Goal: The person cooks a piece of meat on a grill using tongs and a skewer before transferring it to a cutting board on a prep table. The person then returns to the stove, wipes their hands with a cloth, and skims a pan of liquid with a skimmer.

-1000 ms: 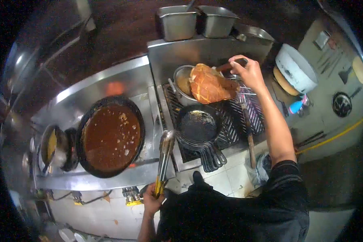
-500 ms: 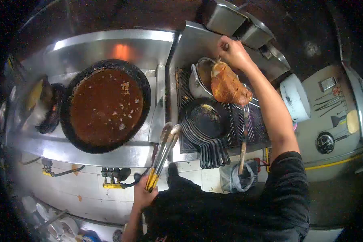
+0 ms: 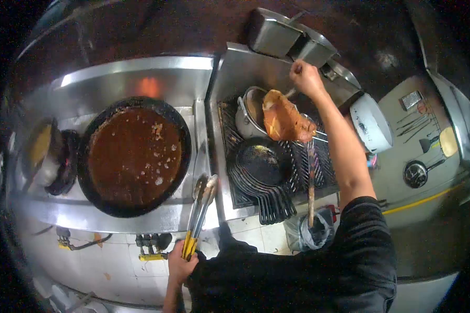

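Note:
Low at the front, my left hand (image 3: 182,265) grips metal tongs (image 3: 199,214) by their yellow handles, tips pointing up and nearly together. My right hand (image 3: 306,79) is closed in a fist above the grill. A pale handle (image 3: 291,93) runs toward that fist, but what the fingers hold is hidden. Just below is an orange-brown, shiny piece that looks like meat (image 3: 287,121), with dark spots. It partly covers a metal pot (image 3: 244,121) with brownish contents. Stacked black skillets (image 3: 261,164) lie on the grill grate (image 3: 317,166).
A wide black pan (image 3: 176,206) of dark brown liquid sits at left, with another pan (image 3: 49,169) beyond it. A long stick (image 3: 312,195) crosses the grill's front edge above a lined bin (image 3: 297,235). At right are a white pot (image 3: 371,122) and utensils, including a grater (image 3: 411,100).
The view has shifted, so the scene sits lower and slightly left. My right fist has moved away from the brown piece, toward the right. The tongs remain in my left hand.

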